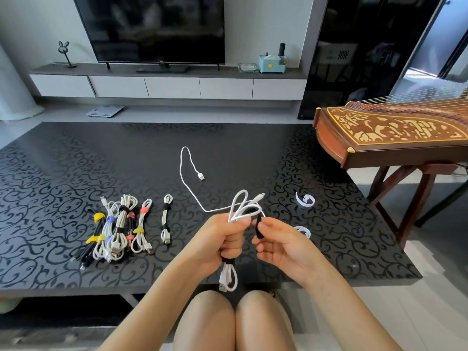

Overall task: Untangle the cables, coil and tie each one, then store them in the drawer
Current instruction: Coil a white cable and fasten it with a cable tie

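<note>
We sit at a black patterned table [76, 153], with a dark television [154, 29] on the far cabinet and a carved wooden zither [390, 133] on its stand to our right. On the table to our left lies a group of tied cables [114, 229], bound with yellow, blue, black and pink straps, and just beside it one single tied cable [166, 219]. Our left hand [222, 239] is closed around a folded white cable [240, 211], whose loops rise above the fist; a black strap already binds its lower end [228, 274], and a loose tail runs out across the table to a plug [201, 176]. Our right hand [281, 241] pinches a black strap [258, 225] between thumb and fingers, close beside the loops. Two white straps [305, 200] lie curled to the right.
</note>
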Tool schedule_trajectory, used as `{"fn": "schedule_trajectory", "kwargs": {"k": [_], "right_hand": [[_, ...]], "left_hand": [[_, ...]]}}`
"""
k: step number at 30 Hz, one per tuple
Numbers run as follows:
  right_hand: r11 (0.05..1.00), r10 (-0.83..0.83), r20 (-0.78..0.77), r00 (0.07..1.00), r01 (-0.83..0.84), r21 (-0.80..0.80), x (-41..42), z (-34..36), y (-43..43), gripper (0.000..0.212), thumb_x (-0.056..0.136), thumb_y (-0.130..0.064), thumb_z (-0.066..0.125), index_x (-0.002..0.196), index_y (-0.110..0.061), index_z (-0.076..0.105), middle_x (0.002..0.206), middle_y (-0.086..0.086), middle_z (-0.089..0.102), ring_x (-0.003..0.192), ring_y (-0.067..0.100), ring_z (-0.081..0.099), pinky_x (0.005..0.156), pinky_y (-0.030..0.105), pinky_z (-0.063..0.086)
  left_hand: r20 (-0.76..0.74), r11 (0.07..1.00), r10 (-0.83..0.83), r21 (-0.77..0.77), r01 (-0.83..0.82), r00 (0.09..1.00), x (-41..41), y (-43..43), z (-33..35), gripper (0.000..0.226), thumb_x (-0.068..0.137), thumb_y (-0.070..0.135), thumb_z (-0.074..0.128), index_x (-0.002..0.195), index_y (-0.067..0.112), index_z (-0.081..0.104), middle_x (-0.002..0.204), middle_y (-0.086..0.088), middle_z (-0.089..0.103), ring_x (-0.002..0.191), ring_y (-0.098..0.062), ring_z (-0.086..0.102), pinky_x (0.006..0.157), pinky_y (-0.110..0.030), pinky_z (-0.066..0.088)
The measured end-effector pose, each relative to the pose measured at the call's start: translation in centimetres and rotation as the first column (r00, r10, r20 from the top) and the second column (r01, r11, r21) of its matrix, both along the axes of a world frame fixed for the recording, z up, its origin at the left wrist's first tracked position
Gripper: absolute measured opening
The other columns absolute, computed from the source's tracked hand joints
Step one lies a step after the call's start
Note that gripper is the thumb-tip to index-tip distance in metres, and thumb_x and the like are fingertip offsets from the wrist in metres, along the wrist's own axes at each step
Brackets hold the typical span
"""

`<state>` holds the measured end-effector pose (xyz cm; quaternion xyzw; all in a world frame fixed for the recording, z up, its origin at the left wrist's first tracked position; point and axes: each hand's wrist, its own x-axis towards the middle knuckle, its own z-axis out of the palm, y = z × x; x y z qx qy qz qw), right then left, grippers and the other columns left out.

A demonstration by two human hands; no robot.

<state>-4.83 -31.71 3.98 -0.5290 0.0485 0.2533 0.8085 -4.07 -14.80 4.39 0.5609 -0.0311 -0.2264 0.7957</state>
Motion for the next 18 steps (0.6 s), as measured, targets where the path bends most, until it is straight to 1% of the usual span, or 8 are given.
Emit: {"fn": "schedule_trajectory", "kwargs": {"k": [2,5,7,9,12,14,16,18], "right_hand": [[0.994,-0.010,-0.012,1.000,0.011,0.109,-0.9,0.5,-0.4,0.005,0.075,-0.011,0.062,0.076,-0.007,0.064,0.071,0.009,0.062,0.059,0.015,0.057,0.055,0.024,0.050],[0.971,0.048,-0.073,0.996,-0.029,0.237,-2.0,1.4,-0.9,0.006,0.061,-0.004,0.050,0.066,-0.005,0.049,0.064,0.010,0.050,0.050,0.016,0.043,0.044,0.023,0.037],[0.982,0.144,-0.066,0.987,-0.134,0.131,-3.0,2.1,-1.0,0.010,0.060,-0.004,0.039,0.069,-0.009,0.043,0.055,0.004,0.040,0.042,0.011,0.028,0.040,0.021,0.021],[0.978,0.209,-0.020,0.978,-0.209,-0.023,-3.9,2.7,-0.9,0.017,0.063,-0.006,0.035,0.076,-0.008,0.046,0.050,0.000,0.032,0.042,0.009,0.018,0.041,0.021,0.012],[0.969,0.211,0.055,0.976,-0.202,-0.140,-5.0,3.5,-0.8,0.019,0.086,-0.016,0.037,0.079,-0.012,0.055,0.048,-0.004,0.023,0.045,0.010,0.010,0.043,0.023,0.007],[0.962,0.191,0.131,0.973,-0.160,-0.222,-5.6,3.9,-1.0,0.035,0.096,-0.026,0.042,0.063,-0.020,0.048,0.046,-0.006,0.019,0.044,0.010,0.009,0.044,0.025,0.007],[0.960,0.164,0.191,0.968,-0.113,-0.256,-6.2,4.3,-1.3,0.043,0.095,-0.021,0.050,0.053,-0.023,0.043,0.045,-0.007,0.018,0.043,0.010,0.010,0.045,0.025,0.008],[0.975,0.088,0.186,0.979,-0.046,-0.218,-6.5,4.6,-2.0,0.031,0.087,-0.020,0.056,0.057,-0.018,0.050,0.044,-0.006,0.018,0.040,0.008,0.012,0.044,0.024,0.009]], "left_hand": [[-0.050,0.999,-0.039,-0.011,0.039,0.998,-1.1,0.1,0.6,0.028,0.081,0.019,0.061,0.061,0.019,0.042,0.044,0.009,0.022,0.036,-0.003,0.017,0.033,-0.014,0.020],[0.003,0.976,-0.120,0.181,0.118,0.993,-2.7,0.7,1.6,0.031,0.078,0.017,0.061,0.058,0.021,0.038,0.045,0.008,0.023,0.037,-0.005,0.015,0.034,-0.016,0.017],[0.064,0.934,-0.193,0.317,0.164,0.979,-3.7,1.1,2.6,0.029,0.078,0.020,0.062,0.064,0.019,0.036,0.047,0.007,0.023,0.040,-0.007,0.015,0.036,-0.016,0.016],[0.103,0.906,-0.247,0.378,0.191,0.964,-4.4,1.2,3.5,0.027,0.079,0.022,0.064,0.070,0.015,0.040,0.048,0.007,0.023,0.041,-0.008,0.015,0.037,-0.016,0.016],[0.138,0.890,-0.276,0.410,0.199,0.951,-5.4,1.1,4.5,0.018,0.087,0.019,0.065,0.086,0.008,0.051,0.047,0.009,0.024,0.040,-0.007,0.015,0.037,-0.016,0.016],[0.141,0.890,-0.290,0.404,0.213,0.946,-6.0,1.1,4.7,0.016,0.087,0.017,0.065,0.089,0.006,0.054,0.048,0.009,0.024,0.040,-0.006,0.016,0.037,-0.015,0.017],[0.123,0.897,-0.310,0.366,0.248,0.943,-6.5,1.0,4.8,0.018,0.081,0.017,0.066,0.090,0.005,0.056,0.051,0.008,0.025,0.042,-0.006,0.018,0.038,-0.015,0.019],[0.067,0.935,-0.283,0.240,0.260,0.957,-6.7,1.0,4.7,0.024,0.077,0.012,0.063,0.098,0.003,0.059,0.055,0.008,0.029,0.045,-0.007,0.021,0.041,-0.017,0.023]]}}
